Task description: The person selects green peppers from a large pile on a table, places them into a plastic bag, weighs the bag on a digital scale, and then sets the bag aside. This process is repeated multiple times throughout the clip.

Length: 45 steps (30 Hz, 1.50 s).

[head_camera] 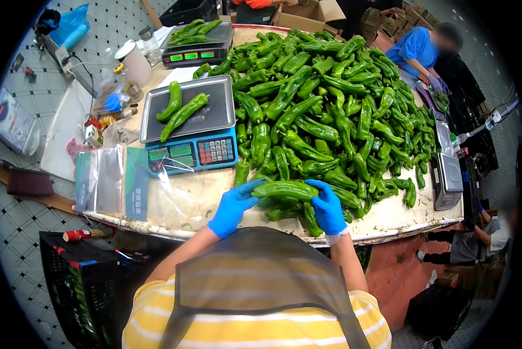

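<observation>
A long green pepper (285, 190) spans the gap between my two blue-gloved hands, level above the table's front edge. My left hand (234, 207) pinches one end of it between thumb and fingers. At the other end, my right hand (328, 207) grips it the same way. Just beyond lies a large heap of green peppers (313, 113), with a few directly beneath the held one. To the left stands a blue digital scale (191, 150), and two peppers (184, 115) rest on its metal pan.
A second scale (195, 54) bearing several peppers stands farther back. Clear plastic bags (101, 179) lie at the table's left front, near jars (132, 63). A small scale (448, 179) sits at the right edge. A black crate (82, 279) is below left. A co-worker (418, 54) works at the far right.
</observation>
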Tool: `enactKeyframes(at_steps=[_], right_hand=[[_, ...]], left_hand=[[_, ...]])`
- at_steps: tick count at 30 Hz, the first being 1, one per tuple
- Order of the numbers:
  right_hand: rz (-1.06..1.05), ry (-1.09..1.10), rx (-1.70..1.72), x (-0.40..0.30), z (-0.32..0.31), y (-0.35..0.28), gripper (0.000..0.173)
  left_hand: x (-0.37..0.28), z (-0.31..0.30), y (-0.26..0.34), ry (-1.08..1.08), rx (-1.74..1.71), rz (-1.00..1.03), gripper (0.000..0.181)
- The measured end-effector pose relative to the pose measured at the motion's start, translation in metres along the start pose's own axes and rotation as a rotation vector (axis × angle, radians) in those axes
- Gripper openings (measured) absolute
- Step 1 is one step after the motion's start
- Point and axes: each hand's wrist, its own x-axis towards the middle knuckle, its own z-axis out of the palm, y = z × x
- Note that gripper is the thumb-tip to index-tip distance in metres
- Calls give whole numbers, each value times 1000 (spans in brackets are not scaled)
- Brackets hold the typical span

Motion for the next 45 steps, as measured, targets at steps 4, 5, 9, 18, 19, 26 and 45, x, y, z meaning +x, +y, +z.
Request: enactKeyframes(at_steps=[4, 5, 9, 18, 19, 26, 45], right_hand=[[-3, -5, 26, -10, -2, -1, 59], [17, -7, 1, -12, -7, 1, 58], [120, 3, -69, -21, -9, -1, 45], [571, 271, -195, -3, 12, 34, 39], [532, 258, -153, -1, 18, 38, 39], [559, 155, -130, 24, 57, 33, 45], [39, 551, -606, 210, 39, 3, 52]], left_hand=[[1, -2, -7, -8, 1, 7, 49], [1, -1, -8, -12, 8, 10, 48], [5, -7, -12, -38, 85, -25, 46], [1, 7, 12, -140, 1671, 696, 73], [3, 4, 2, -202, 1708, 703, 82], [29, -35, -4, -276, 1718, 792, 73], [154, -140, 104, 608, 1790, 552, 59]])
